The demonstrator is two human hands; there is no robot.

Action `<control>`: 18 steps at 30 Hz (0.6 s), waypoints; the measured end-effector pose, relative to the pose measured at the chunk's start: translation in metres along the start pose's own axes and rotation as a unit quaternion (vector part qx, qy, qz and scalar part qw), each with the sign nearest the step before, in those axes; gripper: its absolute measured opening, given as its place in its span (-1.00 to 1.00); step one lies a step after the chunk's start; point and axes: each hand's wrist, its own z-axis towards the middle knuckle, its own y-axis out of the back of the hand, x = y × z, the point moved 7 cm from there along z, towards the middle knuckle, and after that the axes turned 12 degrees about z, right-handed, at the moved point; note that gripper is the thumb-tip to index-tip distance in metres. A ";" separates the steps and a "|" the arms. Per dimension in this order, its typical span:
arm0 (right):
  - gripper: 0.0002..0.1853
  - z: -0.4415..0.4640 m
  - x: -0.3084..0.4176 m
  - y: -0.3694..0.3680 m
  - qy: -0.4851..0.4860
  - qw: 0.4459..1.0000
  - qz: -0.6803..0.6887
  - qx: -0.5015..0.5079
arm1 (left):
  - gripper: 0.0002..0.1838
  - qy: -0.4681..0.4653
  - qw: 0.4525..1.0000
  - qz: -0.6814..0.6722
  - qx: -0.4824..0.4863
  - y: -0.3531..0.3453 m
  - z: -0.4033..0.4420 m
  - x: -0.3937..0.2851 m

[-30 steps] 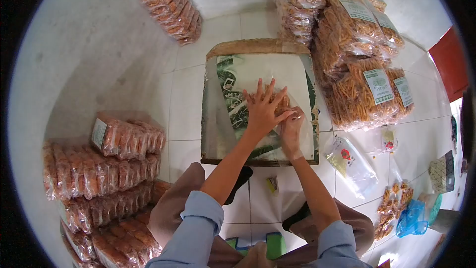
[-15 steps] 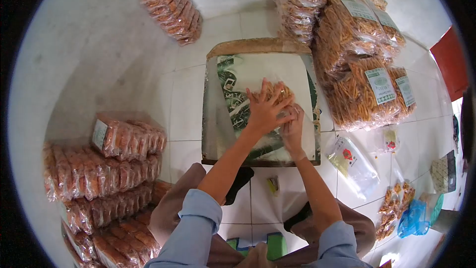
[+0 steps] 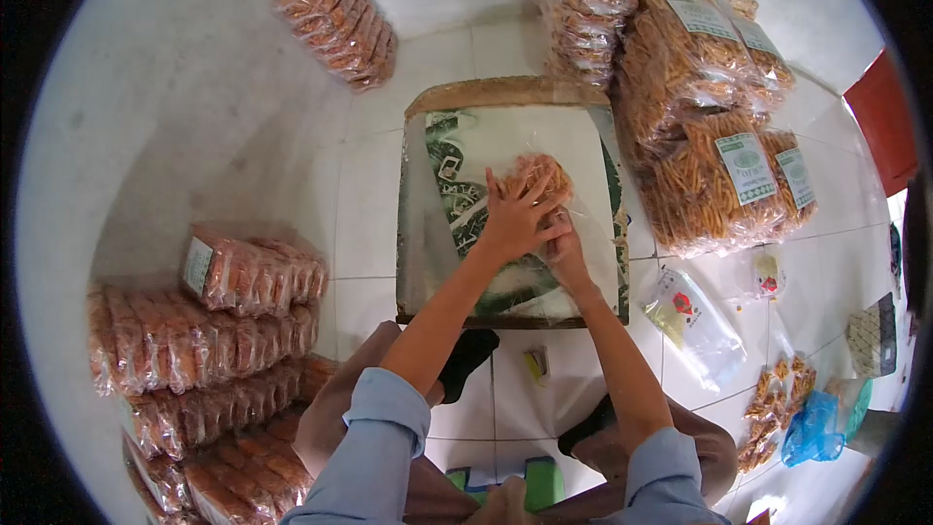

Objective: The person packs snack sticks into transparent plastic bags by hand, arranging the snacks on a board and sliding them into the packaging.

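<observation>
A clear plastic bag of brown snack pieces (image 3: 536, 175) lies on a low table (image 3: 515, 91) with a white and green printed top. Across the lower left part of the bag rests my left hand (image 3: 515, 222), fingers spread, palm down. Close against it on the right, my right hand (image 3: 564, 245) has its fingers curled and pinched at the bag's near end. The plastic between the fingers is too small to make out clearly.
Packed snack bags (image 3: 209, 340) are stacked at the left, and taller stacks (image 3: 700, 136) stand at the right. Another packed bundle (image 3: 340, 24) sits behind. Flat printed bags (image 3: 695, 321), loose snacks (image 3: 773, 408) and a blue plastic bag (image 3: 814, 428) lie on the right floor.
Both hands have shifted slightly down toward the near side of the table, and more of the snack bag shows beyond the left fingers. The right fingers have curled in more.
</observation>
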 end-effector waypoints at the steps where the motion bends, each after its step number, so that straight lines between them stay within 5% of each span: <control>1: -0.55 0.008 -0.005 0.006 0.021 0.987 -0.159 0.009 | -0.38 0.000 1.000 0.003 -0.001 0.000 0.001 0.003; 2: -0.51 0.012 -0.009 0.013 0.042 0.948 -0.316 0.017 | -0.38 -0.006 1.000 0.002 -0.008 0.000 0.003 0.006; 6: -0.55 -0.025 0.012 0.011 0.055 0.919 -0.390 -0.006 | -0.40 -0.030 0.999 -0.008 -0.015 -0.005 0.016 0.013; 8: -0.60 -0.071 0.041 -0.012 0.149 0.734 -0.657 0.089 | -0.41 0.003 1.000 -0.022 -0.014 0.013 0.020 0.009; 11: -0.62 -0.128 0.076 -0.004 0.047 0.715 -0.696 0.049 | -0.39 0.038 0.998 -0.039 -0.007 0.047 0.023 -0.025; 14: -0.69 -0.181 0.141 -0.015 0.054 0.721 -0.691 -0.015 | -0.34 0.035 0.993 -0.113 -0.022 0.082 0.022 -0.092; 18: -0.70 -0.248 0.261 -0.051 0.205 0.650 -0.725 -0.099 | -0.35 -0.074 0.979 -0.175 -0.075 0.154 0.025 -0.204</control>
